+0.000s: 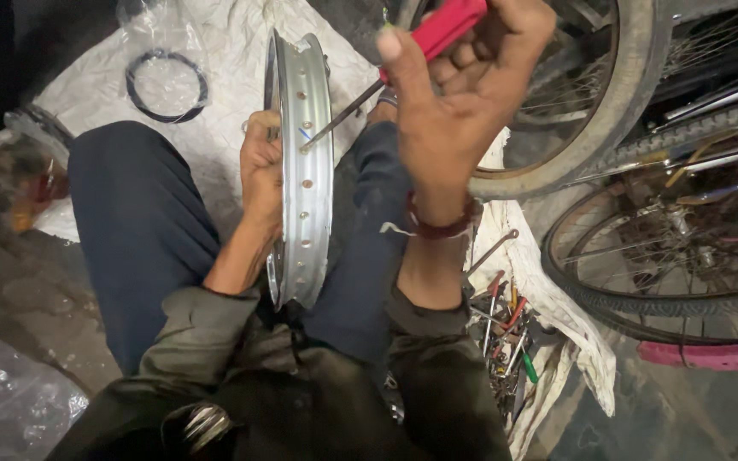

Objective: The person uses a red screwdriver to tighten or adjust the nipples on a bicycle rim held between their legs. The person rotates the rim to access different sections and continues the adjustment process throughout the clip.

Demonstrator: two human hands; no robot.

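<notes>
A bare silver bicycle rim [307, 171] stands on edge between my knees, its row of spoke holes facing me. My left hand [260, 166] grips the rim's left side about halfway up. My right hand [463, 85] is raised above my right knee and holds a screwdriver by its red handle [442, 26]. The dark shaft [343, 115] slants down to the left, and its tip meets the rim at one of the holes. I sit on the ground in dark blue trousers.
A white sheet [215, 51] lies under the rim, with a black rubber ring [166, 85] on it. Bicycle wheels with tyres [625, 102] crowd the right side. A heap of hand tools [506, 341] lies by my right hip. Crumpled clear plastic [10, 410] sits at lower left.
</notes>
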